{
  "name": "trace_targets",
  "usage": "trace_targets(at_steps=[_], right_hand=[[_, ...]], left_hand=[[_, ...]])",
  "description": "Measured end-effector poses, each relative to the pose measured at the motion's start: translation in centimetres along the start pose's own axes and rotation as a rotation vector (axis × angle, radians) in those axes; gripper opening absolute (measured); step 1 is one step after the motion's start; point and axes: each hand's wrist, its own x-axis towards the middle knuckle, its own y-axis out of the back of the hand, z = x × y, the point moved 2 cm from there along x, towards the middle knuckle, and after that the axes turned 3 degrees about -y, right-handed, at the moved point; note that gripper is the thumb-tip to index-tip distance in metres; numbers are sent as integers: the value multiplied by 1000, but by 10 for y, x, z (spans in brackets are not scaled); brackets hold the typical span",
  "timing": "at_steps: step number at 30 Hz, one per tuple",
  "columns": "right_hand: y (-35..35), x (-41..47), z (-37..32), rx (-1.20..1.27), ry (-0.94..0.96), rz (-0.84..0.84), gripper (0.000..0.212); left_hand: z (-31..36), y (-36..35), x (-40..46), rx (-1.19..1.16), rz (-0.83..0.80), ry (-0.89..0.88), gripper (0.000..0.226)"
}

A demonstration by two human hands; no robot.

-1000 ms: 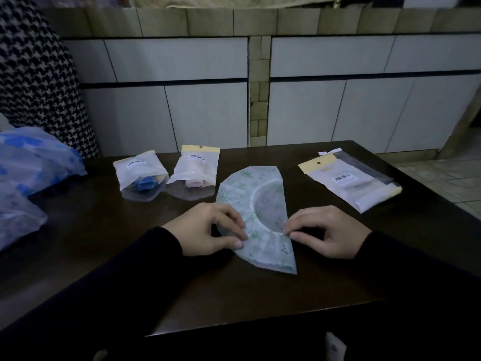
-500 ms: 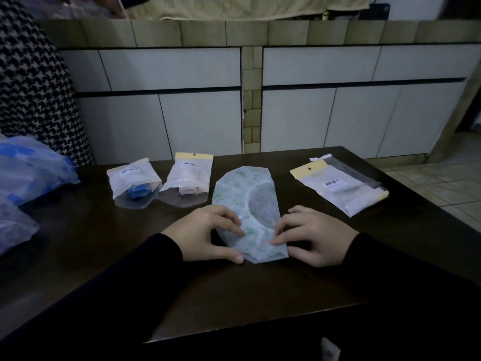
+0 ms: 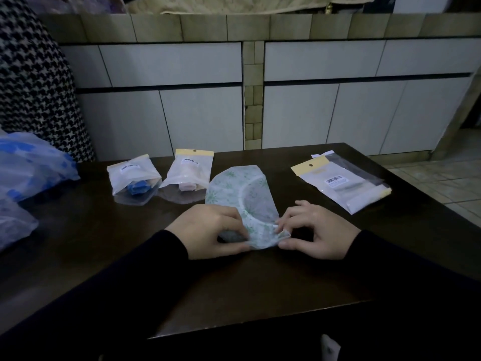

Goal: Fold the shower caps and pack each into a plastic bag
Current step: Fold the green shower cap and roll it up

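shower cap: the green-print shower cap (image 3: 240, 194) lies flat in the middle of the dark surface (image 3: 260, 282), already narrowed to a long strip, with its near end lifted and curling up between our hands.

left hand: our left hand (image 3: 208, 230) pinches the near-left corner of the cap, thumb underneath and fingers curled on top.

right hand: our right hand (image 3: 316, 230) pinches the near-right corner, with the fingertips (image 3: 282, 223) bunched right on the rolled edge.

fold risk: honestly, this thin plastic looks slippery and springy. If either pinch lets go early, we'd expect the curl to pop back open and the fold to come out crooked.

far end risk: nothing pins the far end of the cap, so pushing the roll forward could just slide the whole thing toward the back edge instead of folding it.

neighbours: two packed bags (image 3: 161, 178) sit touching each other just beyond the cap on the left. A skidding cap could bump them.

empty bags: the stack of plastic bags (image 3: 343, 185) sits near the right edge, well apart from the cap. A fat, loose fold probably won't slip into one cleanly.

loose caps: the blue-print heap (image 3: 28, 162) hangs over the left edge. It's out of the way for now.
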Motion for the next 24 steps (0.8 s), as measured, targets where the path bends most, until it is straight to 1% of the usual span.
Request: trace_targets(at_steps=[1,4,6,9,12,16,19,21,24], right_hand=[[-1,0,1,31,-17,16,41],[-1,1,5,67,-55,22,36],[0,1,6,63,-76,5,34],[2,0,4,21,-78,19,34],[2,-1,0,-29,-29,39,40],[6,-6,-5,-92,87,29,41],[9,-9,-5,-104,76,0,40],[9,-10,-3,-99,77,-5,41],[7,-11,-3,-172,144,5,44]], left_hand=[[3,0,1,37,16,-33,23],[6,-1,5,102,-9,-91,23],[7,-1,6,107,-24,-92,22],[7,-2,5,81,14,-65,21],[10,-5,6,79,39,-81,20],[11,-10,3,24,27,-103,18],[10,-10,0,29,21,-85,25],[13,-11,0,57,42,-94,22],[16,-12,-1,10,77,-61,19]])
